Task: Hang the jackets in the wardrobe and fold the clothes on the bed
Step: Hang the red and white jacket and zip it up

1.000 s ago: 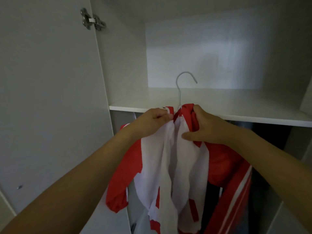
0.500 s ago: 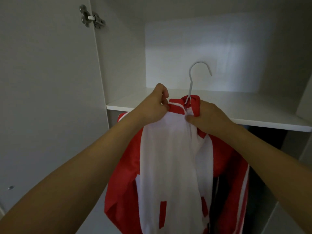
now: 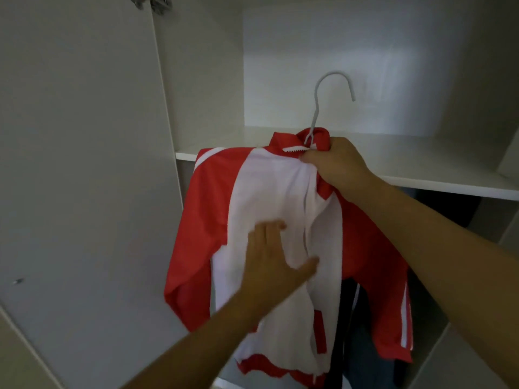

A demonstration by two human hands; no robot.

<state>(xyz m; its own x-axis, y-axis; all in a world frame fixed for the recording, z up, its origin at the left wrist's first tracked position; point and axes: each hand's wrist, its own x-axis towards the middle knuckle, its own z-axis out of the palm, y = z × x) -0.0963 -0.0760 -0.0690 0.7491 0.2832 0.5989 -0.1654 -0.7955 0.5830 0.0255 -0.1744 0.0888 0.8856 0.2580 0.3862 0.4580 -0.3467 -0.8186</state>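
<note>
Left hand [image 3: 273,258] has dropped from the collar and now lies flat, fingers spread, on the white front of the jacket [image 3: 269,209]. Right hand [image 3: 335,162] grips the red collar and hanger [image 3: 323,108] neck, fingers curled tight. Jacket hangs in front of the wardrobe shelf [image 3: 421,167], beside the open door [image 3: 78,164].
</note>
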